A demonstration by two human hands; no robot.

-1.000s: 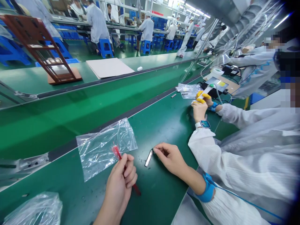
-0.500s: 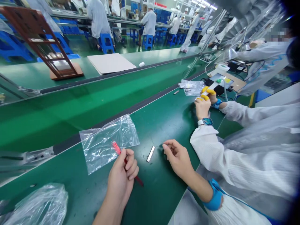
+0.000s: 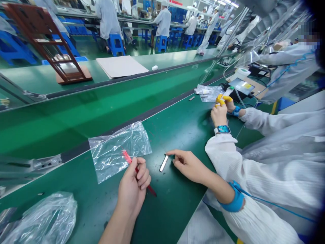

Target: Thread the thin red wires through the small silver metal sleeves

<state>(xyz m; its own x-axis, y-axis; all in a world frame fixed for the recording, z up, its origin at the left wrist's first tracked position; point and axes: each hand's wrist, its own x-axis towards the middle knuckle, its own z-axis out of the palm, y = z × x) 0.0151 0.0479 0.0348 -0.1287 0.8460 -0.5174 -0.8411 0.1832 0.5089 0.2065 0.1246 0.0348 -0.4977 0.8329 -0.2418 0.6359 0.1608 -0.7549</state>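
Observation:
A bundle of red wires (image 3: 127,157) is gripped in my left hand (image 3: 135,183), whose fingers are curled round it. Its fanned, pale-tipped end sticks out above the thumb, over a clear plastic bag (image 3: 109,162); the darker red tail comes out below the fingers. On the green bench lies a small, narrow silvery part (image 3: 164,163) with a row of dark marks along one edge. My right hand (image 3: 189,165) has its index finger stretched out to the top end of this part, seemingly touching it. The thumb is apart from that finger, and nothing shows between them.
Crumpled clear plastic (image 3: 50,217) lies at the lower left. To my right, a co-worker's hands in yellow finger cots (image 3: 221,101) work near more clear bags (image 3: 208,92). A raised ledge beyond the bench carries flat cardboard (image 3: 122,66) and a brown stand (image 3: 58,51).
My right hand has moved left, and its index finger has straightened out to the silvery part. My left hand keeps the red wires in nearly the same place.

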